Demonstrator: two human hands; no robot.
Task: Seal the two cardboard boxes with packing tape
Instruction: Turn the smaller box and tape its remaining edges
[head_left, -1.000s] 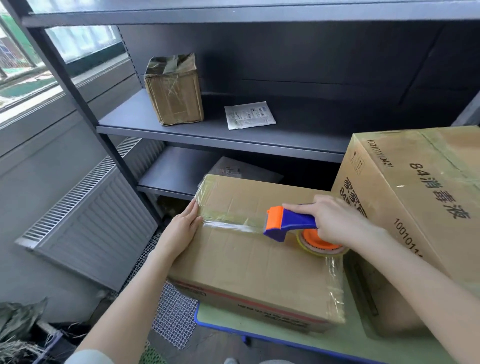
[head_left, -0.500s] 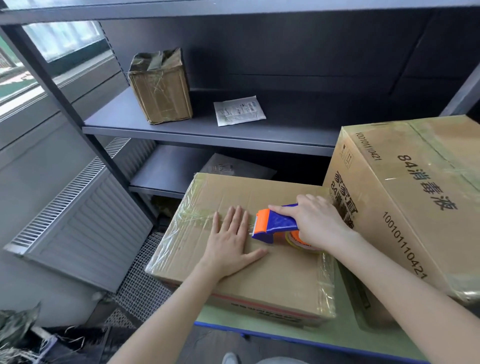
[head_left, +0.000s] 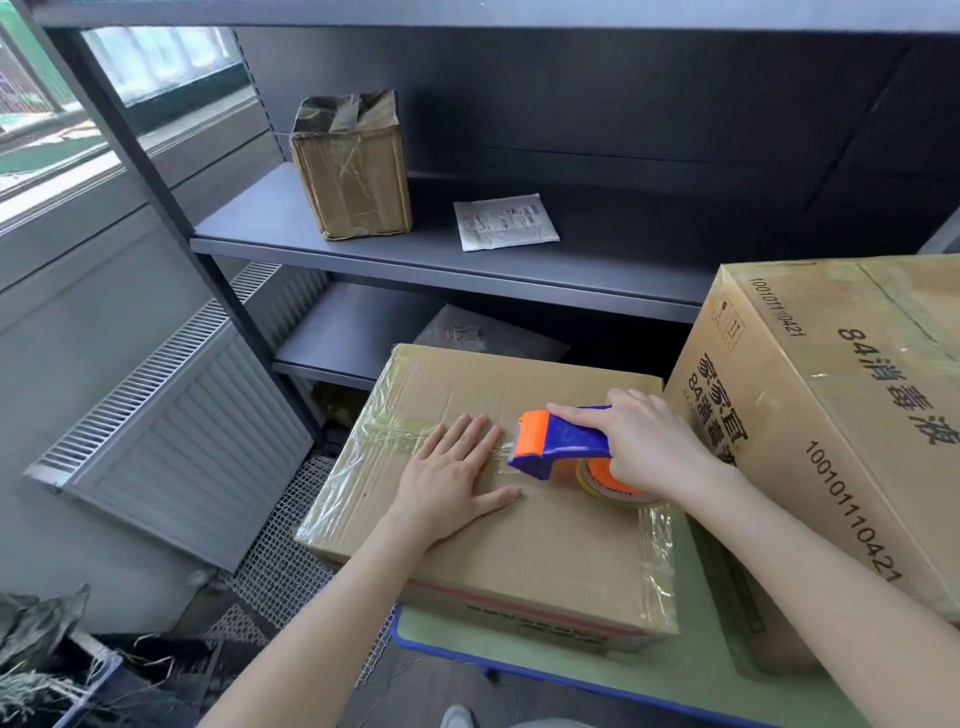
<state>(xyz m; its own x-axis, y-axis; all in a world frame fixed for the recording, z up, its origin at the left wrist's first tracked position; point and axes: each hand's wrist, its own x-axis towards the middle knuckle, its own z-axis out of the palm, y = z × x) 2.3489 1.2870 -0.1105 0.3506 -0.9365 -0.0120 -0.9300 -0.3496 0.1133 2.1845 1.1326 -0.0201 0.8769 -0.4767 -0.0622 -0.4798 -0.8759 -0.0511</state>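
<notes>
A flat cardboard box (head_left: 545, 540) lies on a green table top, with clear tape across its top and down its sides. My left hand (head_left: 451, 480) presses flat on the tape strip, fingers straight. My right hand (head_left: 649, 441) grips the blue and orange tape dispenser (head_left: 558, 441), which rests on the box just right of my left hand. Its tape roll (head_left: 610, 486) sits under my right palm. A larger printed cardboard box (head_left: 841, 415) stands to the right, touching the flat box.
A dark metal shelf (head_left: 467, 260) behind holds a small taped box (head_left: 353, 166) and a white packet (head_left: 506, 221). A radiator (head_left: 171, 415) and wire mesh are at the lower left. The green table (head_left: 571, 670) has a blue front edge.
My left hand slid right along the tape from the box's left edge to the middle. The dispenser stayed on the box beside it.
</notes>
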